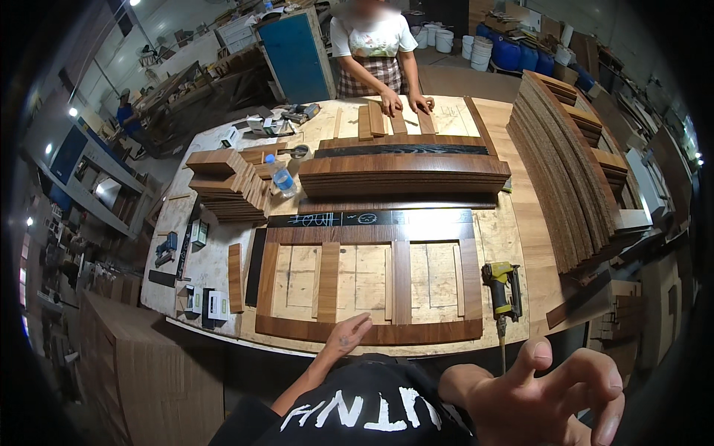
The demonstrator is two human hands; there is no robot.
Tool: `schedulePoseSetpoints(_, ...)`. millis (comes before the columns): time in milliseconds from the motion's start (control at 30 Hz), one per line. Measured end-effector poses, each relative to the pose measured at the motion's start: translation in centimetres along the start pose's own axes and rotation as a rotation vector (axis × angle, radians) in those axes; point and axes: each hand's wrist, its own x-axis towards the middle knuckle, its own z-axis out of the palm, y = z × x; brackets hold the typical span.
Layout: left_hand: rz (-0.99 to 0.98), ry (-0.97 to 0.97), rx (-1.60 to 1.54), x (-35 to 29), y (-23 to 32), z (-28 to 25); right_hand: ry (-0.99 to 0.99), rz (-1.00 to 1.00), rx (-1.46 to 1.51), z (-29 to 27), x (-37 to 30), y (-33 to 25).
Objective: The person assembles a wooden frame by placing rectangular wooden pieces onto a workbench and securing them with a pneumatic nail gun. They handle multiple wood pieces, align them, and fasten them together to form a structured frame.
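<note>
A brown wooden frame (372, 331) lies flat before me, with upright slats (401, 281) between its rails. My left hand (348, 336) is at the near rail, fingers stretched out and holding nothing. My right hand (558, 390) is raised close to the camera at the lower right, fingers apart and bent, with nothing visible in it. Beyond that hand, a yellow and black nail gun (502, 291) rests right of the frame, its hose running toward me. Along the frame's far side runs a dark board (439, 218) with chalk marks.
Stacked brown boards (405, 175) and a water bottle (281, 178) stand behind the frame. Wood pieces (227, 189) are piled left, near small boxes (216, 305) and another nail gun (167, 247). Tall panels (558, 178) lean right. A co-worker (375, 56) handles slats across the table.
</note>
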Motion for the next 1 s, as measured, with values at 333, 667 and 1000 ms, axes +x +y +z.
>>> schedulePoseSetpoints(333, -0.043, 0.316, 0.143, 3.0, -3.3, 0.3, 0.095, 0.075, 0.079, -0.4, -0.4, -0.9)
schedulePoseSetpoints(667, -0.126, 0.442, 0.695, 8.1, -9.3, -1.4, 0.172, 0.185, -0.016, 1.6, -1.6, -1.9)
schedulePoseSetpoints(1000, -0.375, 0.372, 0.682, 12.3, -6.9, -4.5, 0.261, 0.13, -0.355, 8.4, -4.2, -1.0)
